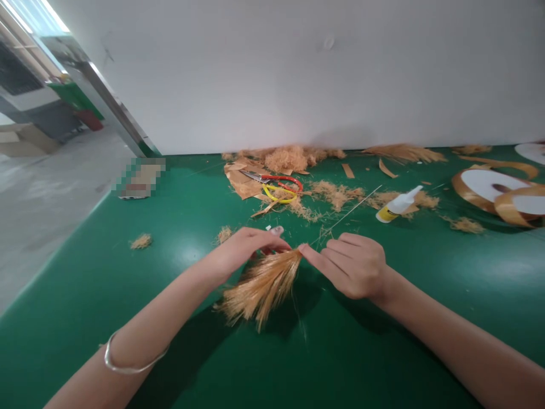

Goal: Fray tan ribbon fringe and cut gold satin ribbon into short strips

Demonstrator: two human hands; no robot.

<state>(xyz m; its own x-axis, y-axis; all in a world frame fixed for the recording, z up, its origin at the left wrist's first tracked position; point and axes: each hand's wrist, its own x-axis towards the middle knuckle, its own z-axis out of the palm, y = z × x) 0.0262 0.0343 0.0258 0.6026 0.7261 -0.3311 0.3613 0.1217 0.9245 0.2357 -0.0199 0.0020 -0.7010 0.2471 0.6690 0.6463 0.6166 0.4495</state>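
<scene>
A fan-shaped bundle of golden-tan fibres [266, 284] hangs just above the green table, its loose ends spread toward the lower left. My left hand [255, 244] grips it near the bound top, with fingertips partly hidden behind the fibres. My right hand [351, 264] has its fingers curled, and the index fingertip touches the gathered tip of the bundle. A thin pale strand [355, 205] runs from near the tip toward the upper right. Whether my right fingers pinch that strand is too small to tell.
On the green table [170, 318], beyond my hands, lie scissors [283, 187] with red and yellow handles, fibre scraps [289, 158], a white glue bottle [398, 205] and ribbon rolls [489, 190]. A pixelated object [140, 177] rests at the left edge. A white wall [298, 74] stands behind.
</scene>
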